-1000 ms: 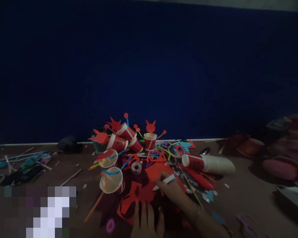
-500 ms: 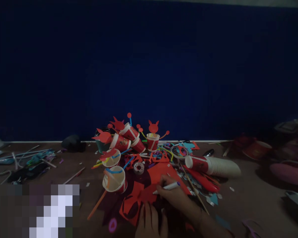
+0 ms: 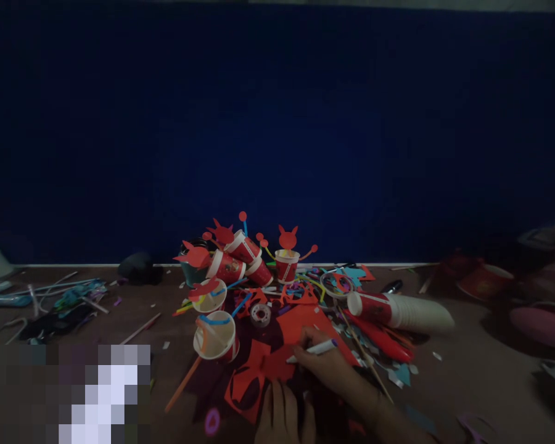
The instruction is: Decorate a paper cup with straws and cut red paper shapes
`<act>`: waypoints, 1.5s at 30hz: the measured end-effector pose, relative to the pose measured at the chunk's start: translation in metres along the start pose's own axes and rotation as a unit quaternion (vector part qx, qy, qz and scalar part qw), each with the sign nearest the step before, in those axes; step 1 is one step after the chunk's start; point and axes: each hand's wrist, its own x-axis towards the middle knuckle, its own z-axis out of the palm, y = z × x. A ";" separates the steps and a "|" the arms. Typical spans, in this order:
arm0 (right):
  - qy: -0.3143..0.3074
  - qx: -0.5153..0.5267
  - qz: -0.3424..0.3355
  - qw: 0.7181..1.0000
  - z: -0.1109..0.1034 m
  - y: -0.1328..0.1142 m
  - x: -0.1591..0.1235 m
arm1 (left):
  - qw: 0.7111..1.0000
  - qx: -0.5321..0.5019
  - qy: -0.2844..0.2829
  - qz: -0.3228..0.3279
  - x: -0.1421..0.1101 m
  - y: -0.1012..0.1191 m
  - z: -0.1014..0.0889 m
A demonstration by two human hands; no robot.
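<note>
My right hand [image 3: 321, 361] grips a white marker [image 3: 321, 347] with a blue-purple end, its tip down at a piece of red paper [image 3: 277, 364]. Fingers stretched forward, my left hand [image 3: 284, 413] lies at the near edge of that paper, pressing on it. A larger red sheet [image 3: 305, 324] is just beyond. To the left is a red scrap with cut-out holes [image 3: 235, 394]. Two paper cups, one with a blue and orange straw [image 3: 215, 342] and another behind it [image 3: 210, 296], stand left of the hands. A tape roll [image 3: 260, 315] rests past the paper.
Red-and-white cups with red paper heads [image 3: 287, 265] stand or lean at the back. A stack of paper cups [image 3: 414, 312] lies on its side at right, near a red plastic packet [image 3: 388, 339] and a thin stick [image 3: 370, 364]. Scraps and straws [image 3: 78, 293] litter the left.
The view has shifted slightly, so everything appears a little further right. Both hands stay at the red paper, the marker still in my right hand.
</note>
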 end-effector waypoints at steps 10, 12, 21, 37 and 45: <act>-0.027 0.025 0.026 0.999 -0.002 -0.005 -0.002 | 1.000 -0.002 0.026 -0.015 0.001 0.001 0.001; -0.031 0.048 0.021 0.998 -0.002 -0.007 -0.001 | 1.000 -0.002 0.024 -0.013 0.001 0.001 0.001; 0.014 -0.015 0.004 1.000 0.002 -0.009 -0.001 | 1.000 -0.004 0.012 -0.007 0.001 0.000 0.001; -0.014 -0.002 0.019 1.000 0.000 -0.004 -0.002 | 1.000 -0.017 -0.021 0.009 -0.001 0.000 -0.001; 0.000 0.030 0.027 0.999 0.000 -0.022 -0.004 | 1.000 -0.013 -0.004 0.000 0.001 -0.001 -0.001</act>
